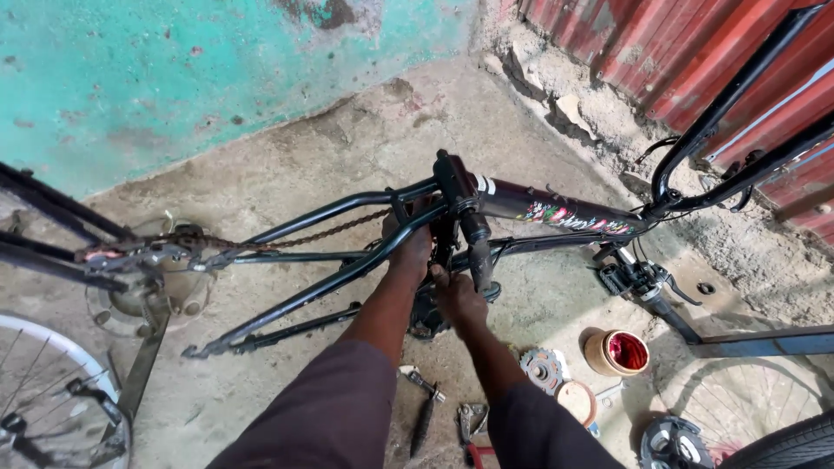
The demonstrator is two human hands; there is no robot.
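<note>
- Gripping the black bicycle frame (530,206) near its seat tube, your left hand (408,243) has fingers wrapped around it.
- Your right hand (459,300) touches the crank area; I cannot tell its finger state.

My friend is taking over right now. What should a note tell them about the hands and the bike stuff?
Left hand: reaches through the black bike frame, gripping near the bottom bracket.
Right hand: on the crank area beside the chainring; grip unclear.
Frame lies on the concrete floor, rear wheel off, chain hanging loose.
Nearby: hammer, pliers, loose sprocket, open red grease tin.
Left: crank work unfinished; wheel not refitted.
</note>
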